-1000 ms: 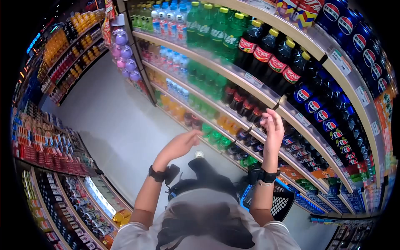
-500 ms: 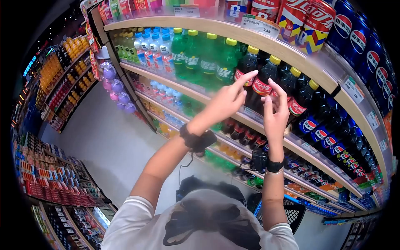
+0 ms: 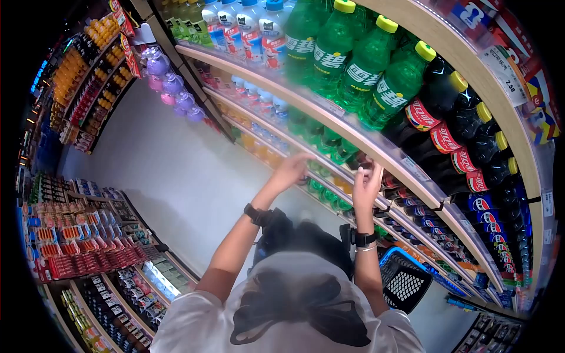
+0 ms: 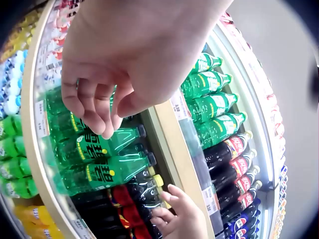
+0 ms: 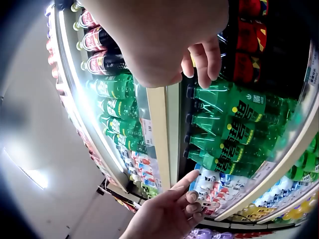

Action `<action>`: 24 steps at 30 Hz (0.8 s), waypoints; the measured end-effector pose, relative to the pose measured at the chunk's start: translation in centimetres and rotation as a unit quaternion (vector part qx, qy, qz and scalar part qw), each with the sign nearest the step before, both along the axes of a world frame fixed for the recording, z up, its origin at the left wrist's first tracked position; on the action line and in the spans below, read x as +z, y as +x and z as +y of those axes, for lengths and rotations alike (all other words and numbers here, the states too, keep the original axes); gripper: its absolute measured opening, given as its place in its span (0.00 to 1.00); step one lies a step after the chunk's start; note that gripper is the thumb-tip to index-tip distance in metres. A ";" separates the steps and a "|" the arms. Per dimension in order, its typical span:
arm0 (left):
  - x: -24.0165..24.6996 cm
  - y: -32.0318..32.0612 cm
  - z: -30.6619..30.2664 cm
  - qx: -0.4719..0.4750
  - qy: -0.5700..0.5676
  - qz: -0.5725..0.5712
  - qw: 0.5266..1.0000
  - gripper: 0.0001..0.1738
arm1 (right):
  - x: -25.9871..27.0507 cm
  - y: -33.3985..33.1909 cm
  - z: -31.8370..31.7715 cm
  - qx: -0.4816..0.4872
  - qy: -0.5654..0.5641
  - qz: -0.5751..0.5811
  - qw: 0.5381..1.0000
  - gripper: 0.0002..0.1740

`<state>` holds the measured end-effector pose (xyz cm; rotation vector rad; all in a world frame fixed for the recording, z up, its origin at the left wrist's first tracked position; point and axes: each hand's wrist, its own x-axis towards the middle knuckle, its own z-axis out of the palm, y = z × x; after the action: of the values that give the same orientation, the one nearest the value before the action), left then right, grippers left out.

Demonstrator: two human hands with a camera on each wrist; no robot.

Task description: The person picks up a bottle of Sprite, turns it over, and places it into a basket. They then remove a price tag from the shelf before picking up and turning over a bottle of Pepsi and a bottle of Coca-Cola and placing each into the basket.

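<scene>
Both hands hang in front of the drink shelves and hold nothing. The left hand (image 3: 291, 170) has loosely bent fingers beside the lower shelf edges; in the left wrist view this hand (image 4: 134, 64) hangs in front of large green bottles (image 4: 92, 149). My right hand (image 3: 367, 187) is raised near the shelf edge (image 3: 376, 144), fingers slightly bent, below the row of green bottles (image 3: 362, 73) and dark cola bottles (image 3: 450, 138). In the right wrist view, the right hand (image 5: 164, 40) is beside green bottles (image 5: 234, 124), with the left hand (image 5: 167, 209) lower down.
A black basket with a blue rim (image 3: 395, 254) is at the right, below the right forearm. Purple and pink containers (image 3: 170, 82) hang at the shelf end. Another stocked shelf (image 3: 88, 235) stands across the grey floor (image 3: 159, 159) on the left.
Both hands were up before the cola bottles half a second ago and are now lower, with the left drawn back from the right. The head view has shifted, so the green bottles look larger.
</scene>
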<state>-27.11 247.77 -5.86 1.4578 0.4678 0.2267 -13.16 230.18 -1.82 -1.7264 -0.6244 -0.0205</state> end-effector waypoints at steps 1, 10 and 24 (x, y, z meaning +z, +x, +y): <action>-0.1 0.9 -0.2 -0.030 0.001 -0.001 1.000 0.23 | -0.3 0.4 0.9 -0.007 -0.031 -0.014 0.999 0.17; -2.7 9.2 -2.7 -0.038 0.184 -0.035 0.982 0.39 | -6.3 5.0 5.8 -0.023 -0.083 -0.001 0.996 0.15; 1.6 5.2 -2.1 -0.061 0.365 -0.089 0.925 0.42 | 1.8 -3.8 2.0 0.010 -0.001 -0.118 0.993 0.20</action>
<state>-21.89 245.62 -4.23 2.1641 0.1339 0.4618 -16.92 232.21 -0.01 -1.7333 -0.8153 -0.2128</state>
